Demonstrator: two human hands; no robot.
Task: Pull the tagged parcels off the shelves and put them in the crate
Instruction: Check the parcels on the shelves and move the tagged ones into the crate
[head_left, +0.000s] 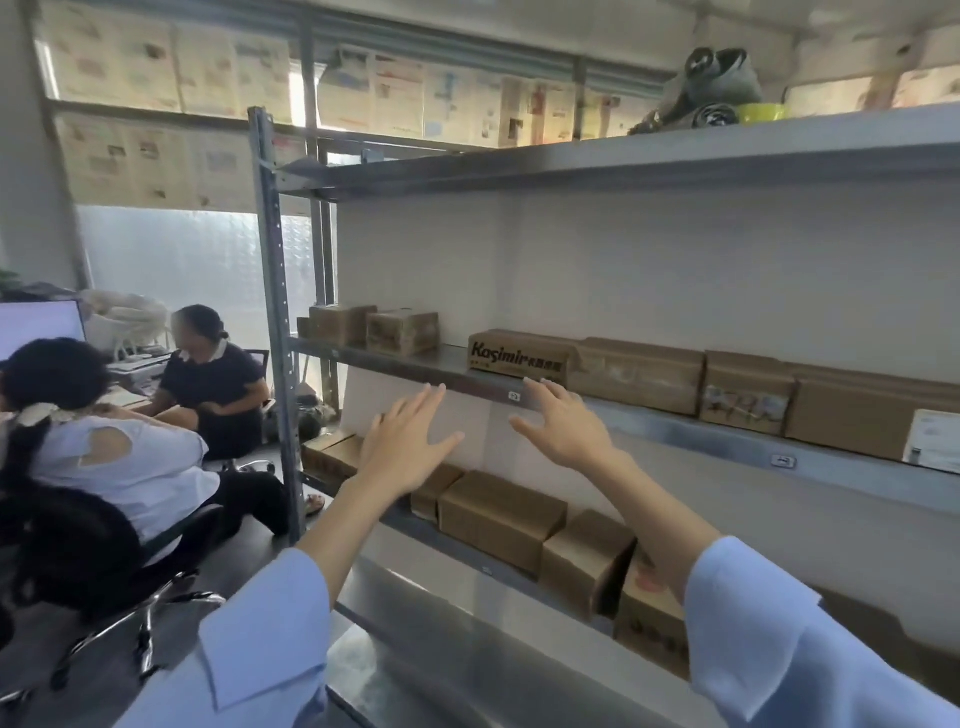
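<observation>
Both my hands are raised in front of the metal shelving, fingers spread and holding nothing. My left hand (408, 441) hovers below the front lip of the middle shelf (395, 371). My right hand (563, 423) has its fingertips just under a brown "Kosimir" parcel (519, 353) on that shelf. More brown cardboard parcels (641, 374) line the shelf to the right, and one at the far right carries a white label (935, 434). Two small parcels (402, 330) sit at the shelf's left end. No crate is in view.
The lower shelf holds several cardboard boxes (501, 512). A steel upright (275, 312) bounds the shelving on the left. Two seated people (119, 457) work at a desk to the left, with an office chair (104, 597) close by. Dark bags and a yellow bowl (761, 111) rest on the top shelf.
</observation>
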